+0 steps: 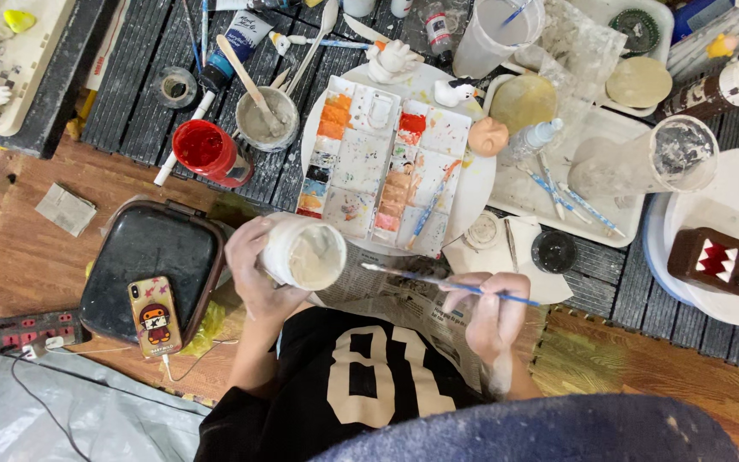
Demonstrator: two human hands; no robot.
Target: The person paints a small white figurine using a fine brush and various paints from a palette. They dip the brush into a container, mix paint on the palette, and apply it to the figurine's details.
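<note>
We're gripping a white pot [305, 254] in the left hand [254, 274] and a thin brush [446, 284] in the right hand [493, 316], painting it, with the palette [382, 162] at twelve o'clock probably needed for more colour.

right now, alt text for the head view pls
Seen from above, a person's left hand holds a white clay piece while the right hand holds a thin brush, with a paint palette on the cluttered table beyond.

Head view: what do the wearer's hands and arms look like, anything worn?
Both hands are bare: no gloves, rings or watch visible on the left hand or the right hand. Forearms are bare too; pale dried smears show on the right wrist. The black top with large cream numerals appears short-sleeved.
</note>
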